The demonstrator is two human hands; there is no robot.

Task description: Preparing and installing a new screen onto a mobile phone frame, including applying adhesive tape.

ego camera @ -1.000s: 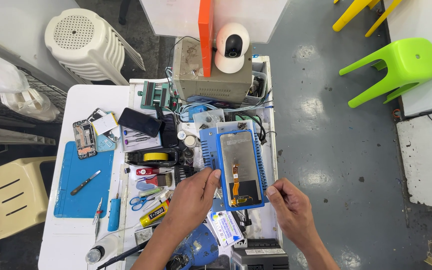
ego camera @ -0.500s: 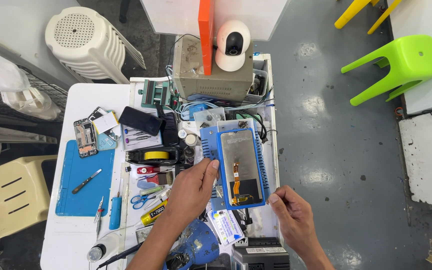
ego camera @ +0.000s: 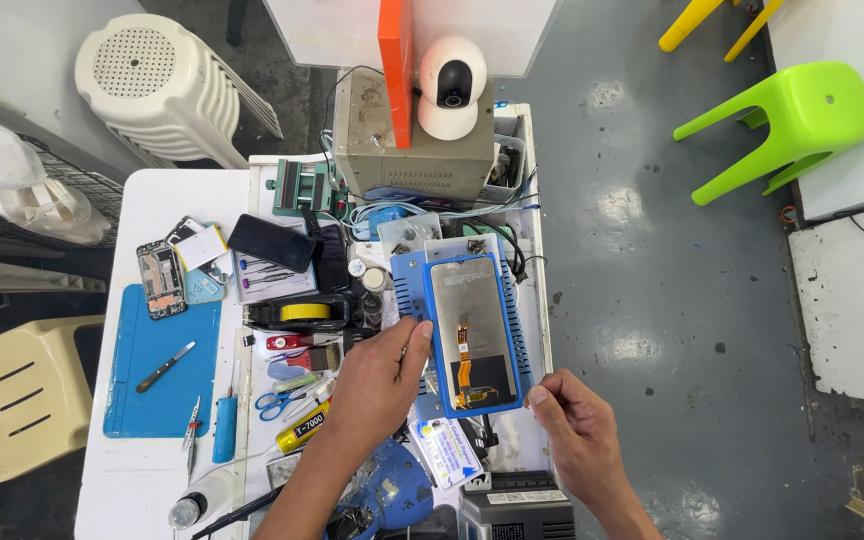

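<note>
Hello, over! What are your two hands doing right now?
Left hand fingers touching the phone screen panel's left edge. Right hand just off its lower right corner, holding nothing visible. Panel lies on blue heating pad; tools crowd the left.

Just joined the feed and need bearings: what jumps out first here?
A phone display panel with an orange flex cable lies face down on a blue heating pad at the table's right end, the left hand at its left edge and the right hand just below its lower right corner. Behind it stands a white dome camera.
</note>
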